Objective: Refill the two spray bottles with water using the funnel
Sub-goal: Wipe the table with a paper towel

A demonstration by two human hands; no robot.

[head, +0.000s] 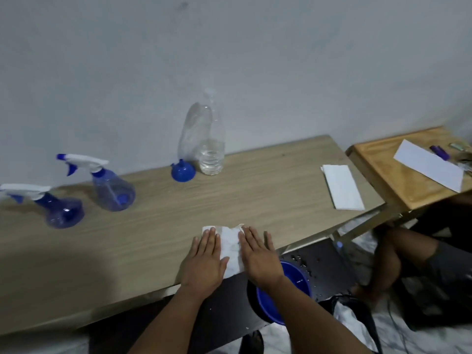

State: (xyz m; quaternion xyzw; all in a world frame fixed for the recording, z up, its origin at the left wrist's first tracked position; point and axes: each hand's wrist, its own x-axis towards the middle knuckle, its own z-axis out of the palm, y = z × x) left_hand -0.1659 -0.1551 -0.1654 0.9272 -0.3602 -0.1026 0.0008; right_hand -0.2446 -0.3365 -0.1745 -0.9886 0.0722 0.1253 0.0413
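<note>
**Both hands flat on a paper towel at the surface's near edge**

No brand, label or writing can be read. The left hand [204,261] and right hand [258,256] press a white paper towel [231,245] with straight fingers, neither grip curled. Two translucent blue spray bottles [112,190] [63,210], white trigger heads on, stand at far left. The blue funnel [183,171] rests mouth-down just beside a clear water bottle [210,141] holding little water.

Dim, flat indoor light with a cool grey cast. A broad soft shadow darkens my table [76,264] at eight o'clock. The whole picture is slightly soft. Wide-angle distortion bends the edges, and the spray bottle [51,205] at nine o'clock is smeared and blurred.
</note>
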